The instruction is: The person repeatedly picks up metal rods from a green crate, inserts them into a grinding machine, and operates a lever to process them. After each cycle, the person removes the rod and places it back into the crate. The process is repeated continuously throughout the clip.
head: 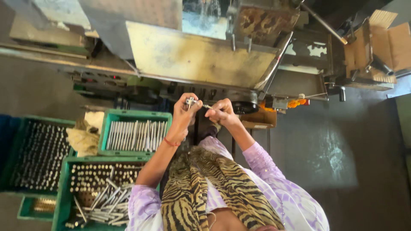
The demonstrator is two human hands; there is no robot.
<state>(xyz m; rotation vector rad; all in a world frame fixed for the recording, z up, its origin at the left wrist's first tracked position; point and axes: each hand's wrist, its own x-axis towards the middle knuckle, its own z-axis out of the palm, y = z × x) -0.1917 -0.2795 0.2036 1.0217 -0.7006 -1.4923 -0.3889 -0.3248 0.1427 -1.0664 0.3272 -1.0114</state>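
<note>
A tiger-striped scarf (214, 188) over lilac sleeves (274, 175) fills the bottom edge at six o'clock, nearest the camera. At eight o'clock, a green crate (60, 192) holds rows of upright metal pins, with loose silver rods (105, 201) heaped at its near end. Just beyond it, a second green crate (135, 114) carries silver rods laid side by side, and a crumpled rag (83, 137) lies against its left wall. At nine o'clock a third crate (25, 128) stands packed with dark upright pins.

Near the centre of the frame both hands are raised together. The left hand (185, 115), a red thread at its wrist, is clenched around a small metal fitting (189, 102). The right hand (220, 112) pinches a thin metal pin (207, 106) whose tip meets the fitting between the two hands.

Beyond the hands, from eleven to one o'clock, a worn, stained metal hopper (192, 55) of a machine slopes toward them. At two o'clock an open cardboard box (385, 42) sits at the machine's far end, and an orange garland (295, 103) hangs just below the machine body.
</note>
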